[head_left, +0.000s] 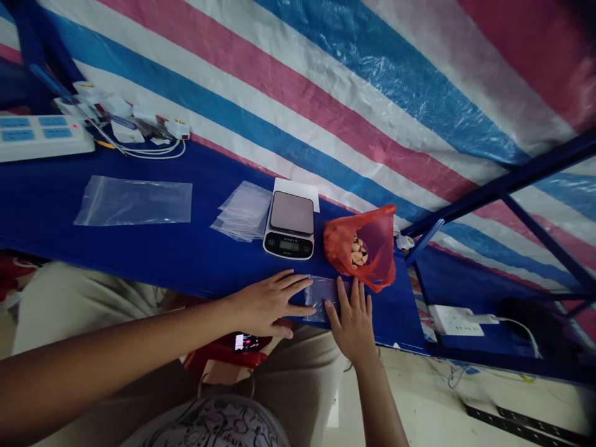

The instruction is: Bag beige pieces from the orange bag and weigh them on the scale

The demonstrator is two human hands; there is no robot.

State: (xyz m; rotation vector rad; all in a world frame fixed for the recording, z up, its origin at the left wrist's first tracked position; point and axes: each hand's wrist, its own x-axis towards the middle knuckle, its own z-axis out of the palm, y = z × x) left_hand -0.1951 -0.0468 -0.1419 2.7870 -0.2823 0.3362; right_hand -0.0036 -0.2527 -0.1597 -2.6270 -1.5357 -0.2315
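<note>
A small clear plastic bag (320, 298) lies flat near the front edge of the blue table. My left hand (267, 305) has its fingers spread, their tips on the bag's left side. Fingers apart, my right hand (351, 320) rests on the bag's right side. Just behind the hands stands a kitchen scale (292, 214) with a bare plate. To its right, an open red plastic bag (338, 242) holds several pale, dark-marked pieces (358, 253). Left of the scale is a stack of clear bags (244, 211).
A larger clear bag (139, 200) lies on the table (209, 167) at the left. Behind it are a power strip (46, 135) and cables. Blue metal bars (500, 177) rise at the right, near another power strip (455, 320). A phone (249, 343) lies below the table edge.
</note>
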